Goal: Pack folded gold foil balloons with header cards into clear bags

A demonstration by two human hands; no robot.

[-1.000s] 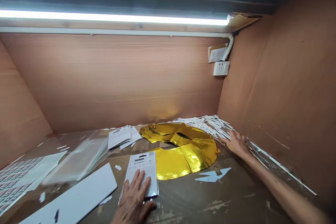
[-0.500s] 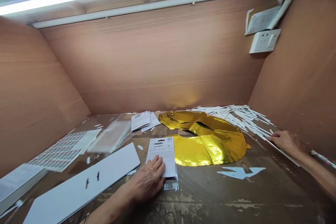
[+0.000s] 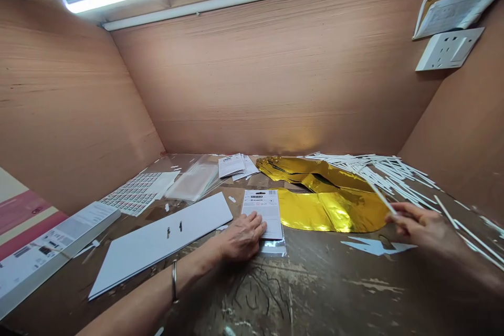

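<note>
Head view — left hand [image 3: 240, 239] is resting open and flat, pressing down on a printed card [image 3: 262, 210]; right hand [image 3: 423, 226] is pinching a white stick [image 3: 381, 198] — just beside the gold foil balloon [image 3: 334, 212].

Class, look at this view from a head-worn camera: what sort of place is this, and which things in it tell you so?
Probably a small packing workstation: a plywood-walled booth with a worn table. On the table lie flat gold foil balloons, loose white sticks and clear plastic bags.
</note>
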